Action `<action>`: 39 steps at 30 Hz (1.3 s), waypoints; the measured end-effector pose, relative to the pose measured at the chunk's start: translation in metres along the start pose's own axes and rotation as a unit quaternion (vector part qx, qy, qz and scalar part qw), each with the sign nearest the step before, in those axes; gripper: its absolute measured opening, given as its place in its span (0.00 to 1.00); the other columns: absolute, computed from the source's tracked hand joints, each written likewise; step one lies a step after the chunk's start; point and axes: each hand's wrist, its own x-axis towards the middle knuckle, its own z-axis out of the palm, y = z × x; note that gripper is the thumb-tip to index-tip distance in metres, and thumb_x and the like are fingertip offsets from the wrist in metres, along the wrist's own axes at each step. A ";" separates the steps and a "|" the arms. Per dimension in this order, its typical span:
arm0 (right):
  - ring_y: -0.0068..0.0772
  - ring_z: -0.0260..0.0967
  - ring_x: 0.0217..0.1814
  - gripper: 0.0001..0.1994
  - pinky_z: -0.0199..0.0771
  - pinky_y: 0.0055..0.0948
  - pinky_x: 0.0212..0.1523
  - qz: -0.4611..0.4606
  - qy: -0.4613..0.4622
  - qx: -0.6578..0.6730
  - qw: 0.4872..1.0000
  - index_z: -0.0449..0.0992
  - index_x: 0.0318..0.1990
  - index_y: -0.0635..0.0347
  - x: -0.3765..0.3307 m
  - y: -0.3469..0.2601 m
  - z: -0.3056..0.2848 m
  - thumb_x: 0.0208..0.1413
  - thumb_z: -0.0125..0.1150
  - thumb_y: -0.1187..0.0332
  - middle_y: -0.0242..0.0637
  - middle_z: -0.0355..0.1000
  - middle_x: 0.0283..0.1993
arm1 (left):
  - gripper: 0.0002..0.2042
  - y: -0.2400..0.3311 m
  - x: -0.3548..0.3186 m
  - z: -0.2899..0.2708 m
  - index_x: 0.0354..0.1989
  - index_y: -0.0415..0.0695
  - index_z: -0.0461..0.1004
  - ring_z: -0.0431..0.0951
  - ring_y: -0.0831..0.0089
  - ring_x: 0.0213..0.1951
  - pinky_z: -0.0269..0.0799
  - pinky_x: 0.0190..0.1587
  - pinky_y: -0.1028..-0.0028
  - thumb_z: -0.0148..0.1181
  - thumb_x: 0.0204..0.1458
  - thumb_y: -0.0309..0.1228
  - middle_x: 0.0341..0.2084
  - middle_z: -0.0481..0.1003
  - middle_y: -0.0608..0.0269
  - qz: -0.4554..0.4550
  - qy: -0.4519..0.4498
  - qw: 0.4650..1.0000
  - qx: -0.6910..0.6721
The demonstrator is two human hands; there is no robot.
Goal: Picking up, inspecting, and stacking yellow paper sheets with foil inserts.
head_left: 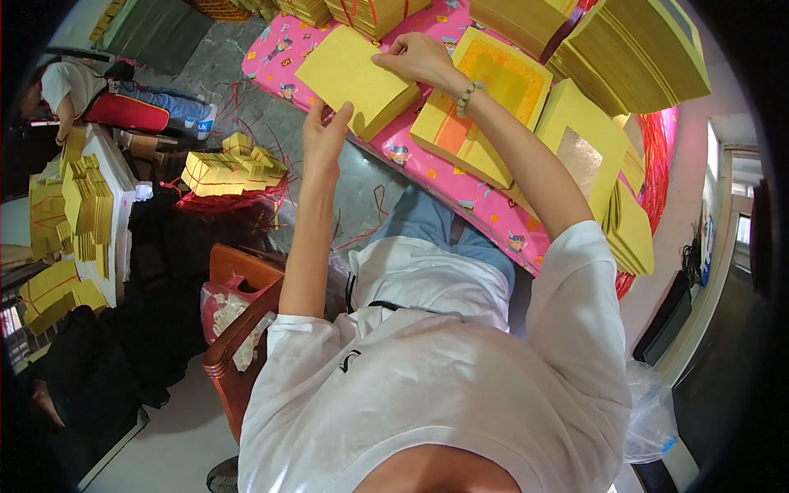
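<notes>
A thick stack of plain yellow paper sheets (349, 72) lies at the far edge of the low table in front of me. At the near left edge of this stack is my left hand (326, 138), its thumb and forefinger apart and touching the paper. My right hand (421, 61) reaches over the stack's right side, thumb and forefinger pinched together at the top sheet; the other fingers are curled and partly hidden. A beaded bracelet circles the right wrist. Just right of the stack lies a second yellow stack with an orange printed panel (503, 78).
The pink patterned tabletop (460, 193) holds more yellow stacks (633, 53) at the right and back. Red cords (653, 172) hang at its right end. Tied yellow bundles (234, 168) sit on the floor at left, near a wooden chair (238, 329). Another person (74, 94) sits far left.
</notes>
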 end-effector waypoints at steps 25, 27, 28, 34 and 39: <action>0.33 0.73 0.32 0.20 0.71 0.32 0.36 0.021 -0.030 0.029 0.999 0.79 0.30 0.55 0.010 0.005 0.004 0.39 0.62 0.47 0.36 0.76 0.27 | 0.44 0.011 -0.026 0.018 0.63 0.31 0.45 0.66 0.65 0.52 0.67 0.49 0.69 0.68 0.42 0.32 0.53 0.62 0.46 0.081 -0.038 0.995 0.036; 0.32 0.73 0.31 0.20 0.71 0.32 0.34 0.012 -0.024 0.025 0.999 0.79 0.29 0.56 0.015 0.008 0.006 0.39 0.62 0.48 0.36 0.75 0.26 | 0.47 -0.010 -0.027 0.020 0.63 0.31 0.42 0.66 0.63 0.52 0.67 0.50 0.68 0.70 0.40 0.33 0.54 0.61 0.44 0.124 -0.010 0.986 0.107; 0.31 0.73 0.30 0.20 0.70 0.32 0.33 0.011 -0.026 0.035 0.999 0.79 0.29 0.56 0.017 0.008 0.008 0.39 0.63 0.48 0.36 0.75 0.26 | 0.49 -0.020 -0.026 0.020 0.64 0.30 0.40 0.66 0.62 0.53 0.68 0.50 0.66 0.71 0.39 0.33 0.54 0.59 0.43 0.165 0.019 0.970 0.178; 0.29 0.72 0.28 0.21 0.70 0.31 0.29 0.013 -0.044 0.050 0.998 0.78 0.31 0.57 0.024 0.016 0.011 0.39 0.63 0.48 0.36 0.74 0.25 | 0.52 -0.027 -0.029 0.030 0.64 0.34 0.38 0.69 0.59 0.48 0.72 0.47 0.67 0.73 0.36 0.32 0.53 0.56 0.44 0.249 0.109 0.910 0.312; 0.31 0.72 0.28 0.22 0.71 0.31 0.30 0.009 -0.048 0.067 0.997 0.78 0.32 0.59 0.026 0.017 0.012 0.39 0.63 0.48 0.36 0.74 0.26 | 0.49 -0.034 -0.026 0.027 0.65 0.37 0.41 0.68 0.58 0.47 0.71 0.46 0.67 0.71 0.38 0.28 0.51 0.57 0.46 0.223 0.096 0.940 0.239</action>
